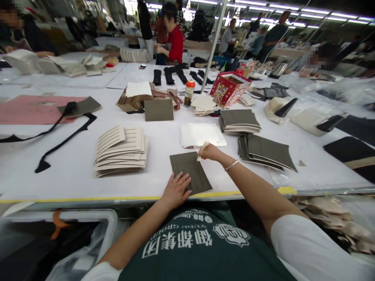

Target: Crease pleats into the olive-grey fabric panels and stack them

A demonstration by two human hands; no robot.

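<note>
A dark grey-green panel (193,171) lies flat near the table's front edge. My left hand (177,188) rests on its lower left part, palm down with the fingers spread. At the panel's top right corner, my right hand (208,151) is closed on a small cream-coloured tool (203,150). Just beyond it lies a stack of white sheets (202,135). To the left stands a pile of cream panels with lines across them (121,150). Two piles of dark panels (239,120) (269,151) are on the right.
Behind are a jar with an orange lid (189,93), a red patterned box (230,89) and a metal pole (214,43). Black strips (63,136) lie left. A white-rimmed bin (113,226) is below the front edge. People are across the table.
</note>
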